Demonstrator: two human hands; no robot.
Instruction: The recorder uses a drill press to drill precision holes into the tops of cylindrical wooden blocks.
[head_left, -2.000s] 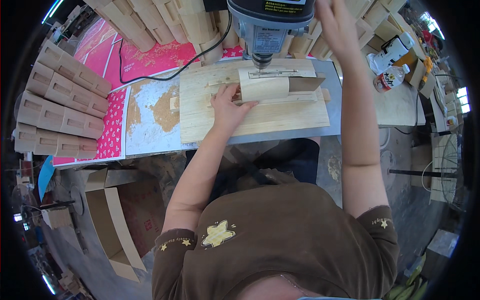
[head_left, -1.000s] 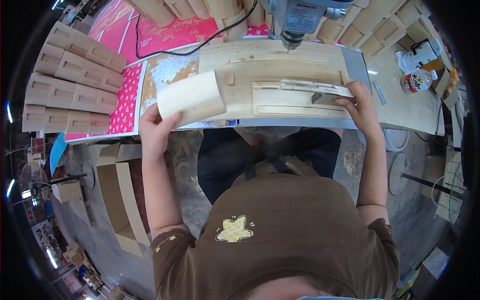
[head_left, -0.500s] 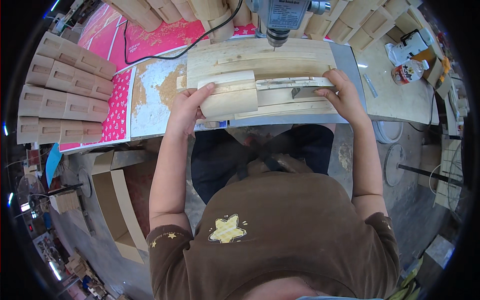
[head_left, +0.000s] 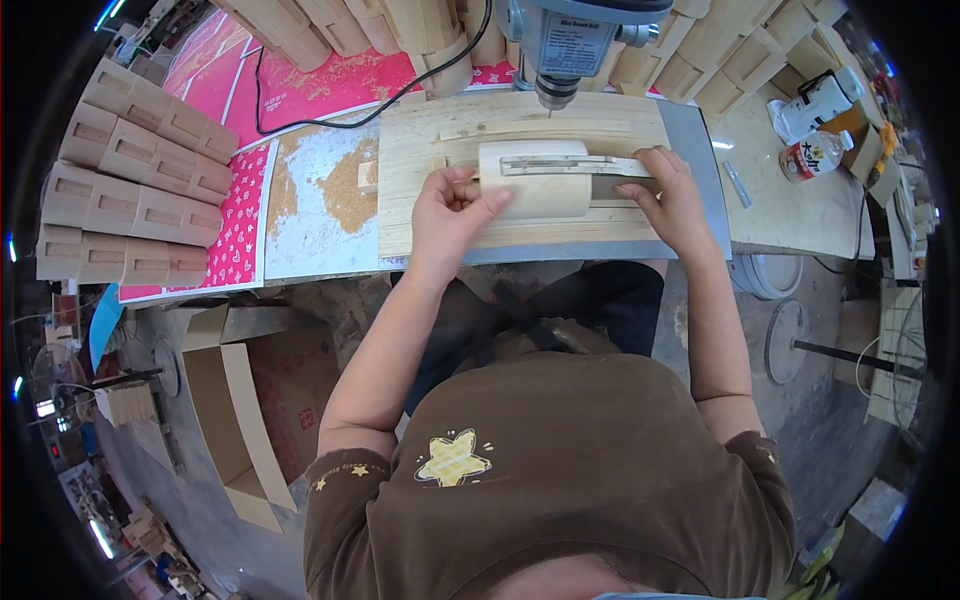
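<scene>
A pale wooden piece with a rounded face (head_left: 545, 203) is in front of me, above the wooden board of the bench drill. My left hand (head_left: 447, 214) grips its left end, the thumb on the near face and the fingers partly hidden behind. With thumb and fingers, my right hand (head_left: 670, 192) pinches the right end of a narrow, light strip with dark marks (head_left: 575, 165). A grey plate (head_left: 615, 188) shows beneath that strip. The strip's left part lies across the wooden piece's upper face. Beyond both hands, the drill's chuck (head_left: 556, 92) points down with a thin bit.
Stacked wooden pieces with rectangular recesses (head_left: 140, 190) stand at the left, and more are at the back. A black cable (head_left: 390, 100) crosses the pink covering. A bottle (head_left: 815, 157) and a marker (head_left: 737, 183) lie at right. An open cardboard box (head_left: 235, 410) is below left.
My left hand has moved right with the wooden piece, so the strip now overlaps its upper face instead of meeting its right end. My right hand stays nearly in place, still holding the strip.
</scene>
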